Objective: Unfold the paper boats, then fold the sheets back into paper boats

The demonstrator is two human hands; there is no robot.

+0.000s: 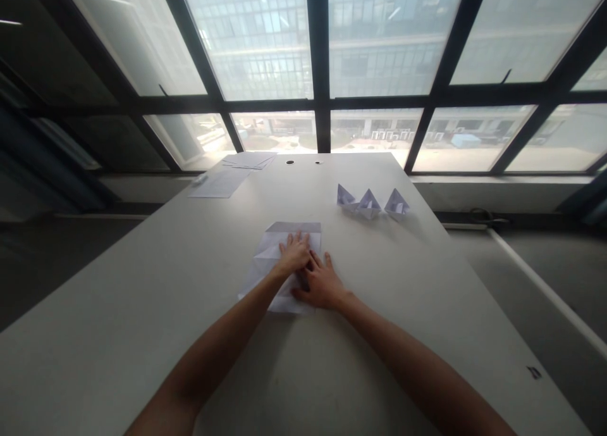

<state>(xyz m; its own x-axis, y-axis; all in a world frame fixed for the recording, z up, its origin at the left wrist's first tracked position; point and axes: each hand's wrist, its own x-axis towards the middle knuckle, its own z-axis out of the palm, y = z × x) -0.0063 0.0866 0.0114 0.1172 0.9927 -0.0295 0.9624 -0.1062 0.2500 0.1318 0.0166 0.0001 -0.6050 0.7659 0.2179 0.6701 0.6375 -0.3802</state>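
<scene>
A creased sheet of white paper (265, 265) lies on the white table, with a folded strip along its far edge. My left hand (296, 254) rests on the paper near its right side, fingers stretched out and pointing away from me. Right beside it, my right hand (323, 283) presses on the paper's right edge, thumb and fingers spread. The two hands touch or nearly touch at the fingertips. Part of the paper under both hands is hidden.
Folded paper boats (368, 204) stand at the table's right, towards the back. Loose paper sheets (220, 184) lie at the far left, a small whitish item (200, 179) on their edge. Two round holes are near the table's far edge, before large windows (374, 43).
</scene>
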